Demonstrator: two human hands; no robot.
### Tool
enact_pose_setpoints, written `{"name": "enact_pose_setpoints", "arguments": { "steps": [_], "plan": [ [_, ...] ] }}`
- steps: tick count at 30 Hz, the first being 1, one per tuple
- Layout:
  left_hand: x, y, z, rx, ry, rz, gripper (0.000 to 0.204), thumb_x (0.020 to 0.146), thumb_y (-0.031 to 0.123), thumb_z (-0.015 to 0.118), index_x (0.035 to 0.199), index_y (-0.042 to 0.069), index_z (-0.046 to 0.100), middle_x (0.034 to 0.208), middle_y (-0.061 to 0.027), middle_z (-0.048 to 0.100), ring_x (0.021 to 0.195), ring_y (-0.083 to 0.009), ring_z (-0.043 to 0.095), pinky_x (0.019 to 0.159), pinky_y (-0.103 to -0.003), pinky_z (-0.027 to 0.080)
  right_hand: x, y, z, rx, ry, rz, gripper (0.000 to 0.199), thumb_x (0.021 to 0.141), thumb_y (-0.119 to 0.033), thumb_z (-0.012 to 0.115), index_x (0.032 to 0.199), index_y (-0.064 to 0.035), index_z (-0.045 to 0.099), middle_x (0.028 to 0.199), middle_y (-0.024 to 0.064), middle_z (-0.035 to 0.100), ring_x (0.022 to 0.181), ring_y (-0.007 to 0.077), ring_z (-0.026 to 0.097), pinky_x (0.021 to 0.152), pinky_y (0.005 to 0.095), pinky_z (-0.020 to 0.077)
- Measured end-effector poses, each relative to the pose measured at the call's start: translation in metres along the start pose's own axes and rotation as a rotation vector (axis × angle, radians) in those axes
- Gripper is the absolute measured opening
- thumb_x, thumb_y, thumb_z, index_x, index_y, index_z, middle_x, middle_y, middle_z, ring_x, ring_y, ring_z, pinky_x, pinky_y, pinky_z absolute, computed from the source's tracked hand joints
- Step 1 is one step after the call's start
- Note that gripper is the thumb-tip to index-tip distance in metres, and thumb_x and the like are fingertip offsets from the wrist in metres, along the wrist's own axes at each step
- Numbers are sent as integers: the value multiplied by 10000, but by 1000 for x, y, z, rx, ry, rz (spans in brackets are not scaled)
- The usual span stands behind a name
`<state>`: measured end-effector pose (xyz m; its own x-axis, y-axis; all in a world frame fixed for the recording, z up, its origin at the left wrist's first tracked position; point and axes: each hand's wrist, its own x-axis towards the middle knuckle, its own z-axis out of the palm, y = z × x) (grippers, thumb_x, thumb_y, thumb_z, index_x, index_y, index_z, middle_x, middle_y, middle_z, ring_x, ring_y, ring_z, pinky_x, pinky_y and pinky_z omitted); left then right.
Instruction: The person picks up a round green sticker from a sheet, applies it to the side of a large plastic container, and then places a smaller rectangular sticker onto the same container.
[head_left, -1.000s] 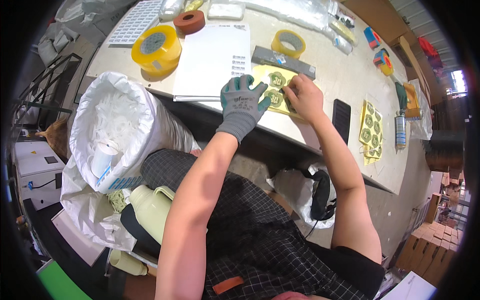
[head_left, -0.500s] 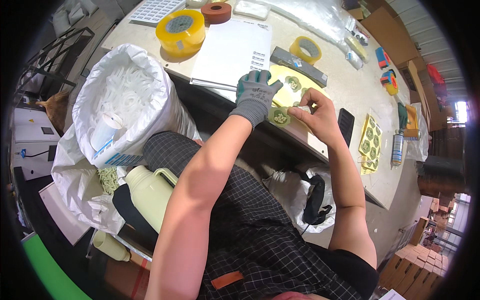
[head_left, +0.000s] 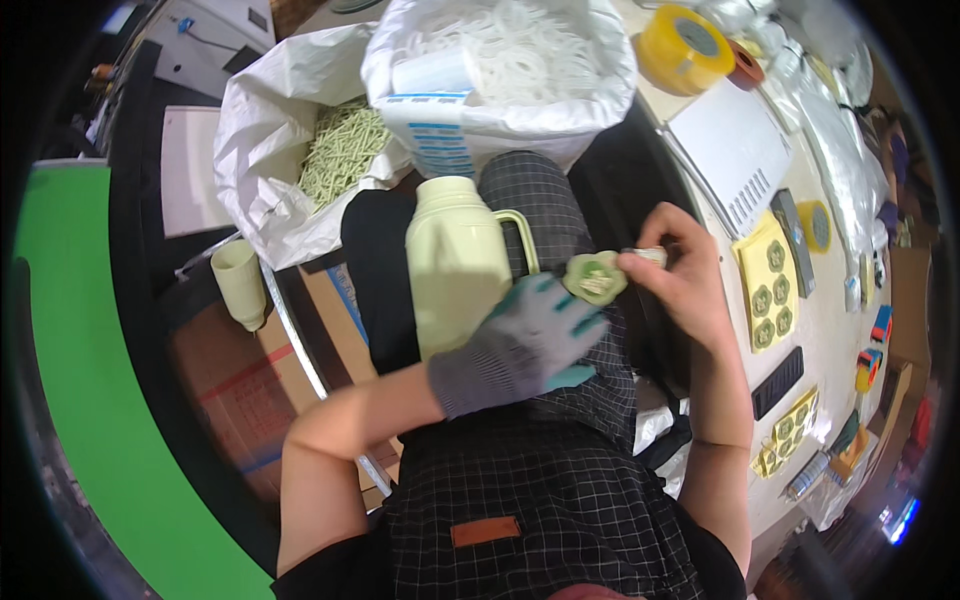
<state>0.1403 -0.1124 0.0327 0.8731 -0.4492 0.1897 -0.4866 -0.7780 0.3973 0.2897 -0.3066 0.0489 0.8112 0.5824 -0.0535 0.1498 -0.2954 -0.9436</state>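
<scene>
A small green round part (head_left: 594, 277) is pinched between the gloved left hand (head_left: 525, 345) and the bare right hand (head_left: 680, 280), over the lap and short of the table (head_left: 830, 330). The left fingertips are closed on its lower-left edge; the right thumb and forefinger are closed on its right side, with a small pale piece (head_left: 648, 256) seemingly held there too — how it meets the part cannot be told. The step is judged a two-handed fitting or inspection of the part; the next move would call for a steady left-hand hold while the right works the pale piece. Just left of the grip stands a pale green jug (head_left: 455, 262), lid on, contents hidden. Above the grip, an open white sack (head_left: 560, 95) is filled with white rings; up-left, another sack (head_left: 275, 160) holds pale green sticks. Right of the grip, a yellow tray (head_left: 768, 285) carries like green parts — several slots filled
</scene>
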Motion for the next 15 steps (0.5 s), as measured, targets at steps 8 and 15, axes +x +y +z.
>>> {"name": "enact_pose_setpoints", "arguments": {
  "steps": [8, 15],
  "plan": [
    [-145, -1, 31, 28, 504, -544, 1030, 632, 625, 954, 1419, 113, 532, 1296, -107, 605, 1150, -328, 595, 978, -513, 467, 53, -24, 107, -245, -371, -17, 432, 794, -376, 905, 822, -53, 619, 769, 88, 640, 693, 224, 628, 655, 361, 505],
    [-153, -14, 67, 17, 675, -493, 1208, 626, 647, 956, 1508, 44, 391, 1349, -164, 544, 1166, -344, 577, 958, -502, 522, 63, -31, 135, -389, -451, 27, 423, 796, -399, 902, 851, -68, 645, 807, 92, 677, 727, 238, 676, 686, 370, 534]
  ]
}}
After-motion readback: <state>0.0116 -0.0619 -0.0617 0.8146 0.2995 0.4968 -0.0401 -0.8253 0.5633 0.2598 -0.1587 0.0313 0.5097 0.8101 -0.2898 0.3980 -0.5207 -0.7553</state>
